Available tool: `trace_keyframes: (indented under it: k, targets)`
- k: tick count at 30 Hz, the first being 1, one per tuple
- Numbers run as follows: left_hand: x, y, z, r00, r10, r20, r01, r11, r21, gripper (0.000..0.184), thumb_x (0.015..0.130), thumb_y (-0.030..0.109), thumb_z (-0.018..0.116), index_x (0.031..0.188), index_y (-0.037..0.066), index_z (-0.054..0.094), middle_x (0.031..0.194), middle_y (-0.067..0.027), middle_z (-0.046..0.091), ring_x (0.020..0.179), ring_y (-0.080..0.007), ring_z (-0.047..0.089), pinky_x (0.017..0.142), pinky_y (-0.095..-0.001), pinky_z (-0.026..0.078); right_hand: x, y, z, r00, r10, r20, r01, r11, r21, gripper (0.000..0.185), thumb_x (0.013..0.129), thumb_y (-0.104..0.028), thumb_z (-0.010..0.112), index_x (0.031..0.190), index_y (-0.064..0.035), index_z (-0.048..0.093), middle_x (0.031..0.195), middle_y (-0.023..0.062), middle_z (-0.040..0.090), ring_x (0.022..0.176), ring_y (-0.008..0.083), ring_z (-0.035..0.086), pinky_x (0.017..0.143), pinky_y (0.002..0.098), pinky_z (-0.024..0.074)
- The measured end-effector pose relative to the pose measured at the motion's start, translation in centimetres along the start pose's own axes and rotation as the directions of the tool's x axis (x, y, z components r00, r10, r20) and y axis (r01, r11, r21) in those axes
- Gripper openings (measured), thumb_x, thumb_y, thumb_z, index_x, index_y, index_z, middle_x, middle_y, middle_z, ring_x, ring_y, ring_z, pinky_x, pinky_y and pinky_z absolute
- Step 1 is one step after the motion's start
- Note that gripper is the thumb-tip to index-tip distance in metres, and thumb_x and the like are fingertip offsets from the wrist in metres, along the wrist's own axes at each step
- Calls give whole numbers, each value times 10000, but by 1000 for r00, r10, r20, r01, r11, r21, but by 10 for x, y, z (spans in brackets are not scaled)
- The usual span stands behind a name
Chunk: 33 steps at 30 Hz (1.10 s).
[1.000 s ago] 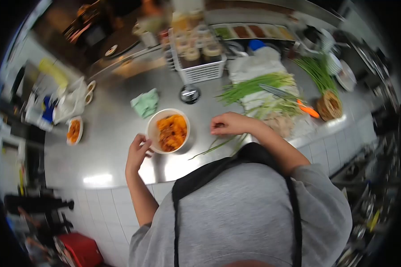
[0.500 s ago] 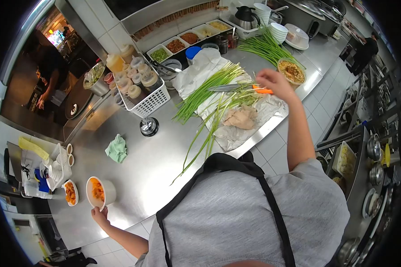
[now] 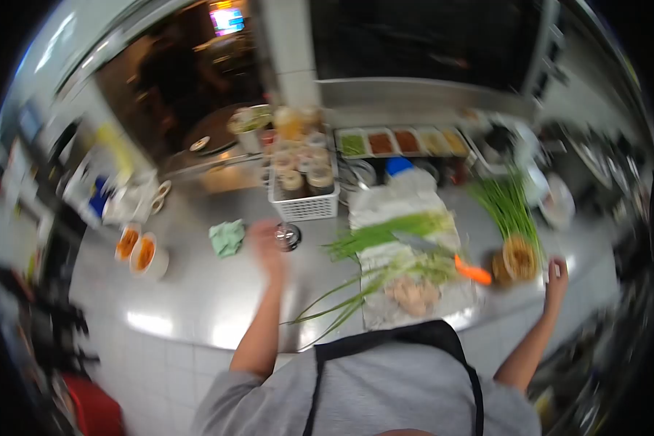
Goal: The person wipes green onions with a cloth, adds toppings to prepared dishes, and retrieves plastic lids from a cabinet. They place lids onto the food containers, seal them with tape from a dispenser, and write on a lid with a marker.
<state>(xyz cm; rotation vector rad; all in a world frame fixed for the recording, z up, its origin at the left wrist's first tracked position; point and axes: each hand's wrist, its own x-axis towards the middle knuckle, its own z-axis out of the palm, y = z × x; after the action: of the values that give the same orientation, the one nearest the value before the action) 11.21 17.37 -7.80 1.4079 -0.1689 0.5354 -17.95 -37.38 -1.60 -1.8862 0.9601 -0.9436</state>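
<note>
One left hand (image 3: 267, 245): up by the silver bell (image 3: 288, 237); fingers look loosely spread and I see nothing in its grasp, but blur hides whether it touches the bell.
Right hand (image 3: 556, 272): fingers partly curled with a small gap between the tips, no object seen there; it sits just right of the tub (image 3: 517, 263), apart from it.
Bell: on the tabletop (image 3: 196, 283), between the green cloth (image 3: 227, 238) and the loose stalk ends.
Tub: near the front edge of the tabletop, brownish stuff inside, a second green bunch (image 3: 507, 211) lying behind it.
Green stalks (image 3: 389, 231): one bundle across the white paper (image 3: 370, 203), with more loose in front and a few trailing off to the left.
Knife (image 3: 463, 266): orange handle toward the tub, blade over the stalks, in neither hand.
Done, as I judge it: orange food is already in the oval dish (image 3: 128, 244) and the round bowl (image 3: 150, 258), side by side at far left.
Left, as I judge it: the stalks, which look long and unchopped, though blur hides any finer trimming.
</note>
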Motion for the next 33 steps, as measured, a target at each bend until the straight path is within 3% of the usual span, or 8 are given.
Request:
trace_keyframes:
  k: [2, 5, 6, 10, 14, 23, 25, 33]
  targets:
    - [-46, 36, 107, 898, 21, 440, -17, 1000, -12, 229, 790, 31, 503, 1018, 49, 502, 878, -47, 517, 785, -116, 495, 675, -254, 421, 33, 50, -17, 981, -195, 5, 194, 972, -133, 239, 854, -301, 517, 980, -98, 519, 872, -6, 537, 687, 102, 526, 471, 239, 401]
    - [-108, 40, 233, 561, -18, 828, 196, 974, -111, 177, 828, 122, 544, 987, 60, 493, 866, -17, 506, 749, -72, 497, 627, -210, 432, 66, 96, -23, 989, 131, 67, -130, 991, -16, 241, 862, -311, 502, 1017, -128, 473, 918, 11, 500, 654, 124, 531, 468, 250, 422]
    - [-128, 32, 270, 559, 38, 828, 147, 979, -144, 175, 841, 156, 533, 973, 55, 476, 854, -27, 499, 687, -90, 515, 567, -237, 457, 68, 100, -26, 971, 214, 106, -215, 977, 2, 231, 864, -313, 498, 1009, -136, 467, 896, 9, 495, 647, 125, 527, 471, 253, 425]
    - [-184, 13, 370, 217, -396, 892, 532, 815, 232, 222, 849, 214, 517, 988, 63, 433, 862, -49, 492, 571, -124, 528, 457, -269, 481, 70, 104, -16, 857, 387, 340, -456, 877, 150, 182, 851, -300, 512, 934, -142, 476, 754, 12, 490, 573, 127, 522, 459, 242, 418]
    - [-215, 11, 401, 2, -587, 810, 662, 608, 439, 236, 850, 231, 509, 991, 66, 414, 837, -72, 505, 562, -127, 549, 419, -262, 486, 70, 99, -2, 832, 314, 457, -445, 869, 214, 152, 862, -280, 493, 852, -130, 469, 611, -16, 447, 457, 78, 454, 396, 203, 377]
    - [-224, 19, 418, 259, -617, 743, 593, 709, 383, 162, 824, 161, 516, 872, 17, 458, 684, -90, 550, 509, -148, 573, 399, -268, 499, 81, 96, -3, 799, 181, 573, -283, 955, 92, 182, 882, -228, 464, 792, -78, 415, 503, 11, 434, 360, 114, 464, 314, 217, 370]
    - [-219, 16, 421, 141, -670, 729, 533, 672, 515, 154, 814, 146, 514, 820, -2, 470, 653, -95, 548, 515, -156, 580, 408, -272, 510, 83, 95, 2, 800, 162, 578, -270, 957, 104, 172, 879, -212, 461, 787, -74, 418, 492, 10, 427, 352, 111, 455, 314, 213, 367]
    - [-220, 28, 402, 200, -577, 792, 648, 684, 335, 156, 794, 125, 509, 802, -21, 455, 619, -105, 544, 528, -175, 587, 434, -292, 517, 92, 61, 5, 811, -1, 586, -149, 967, 209, 173, 878, -192, 467, 768, -67, 423, 470, -9, 396, 333, 76, 404, 304, 205, 332]
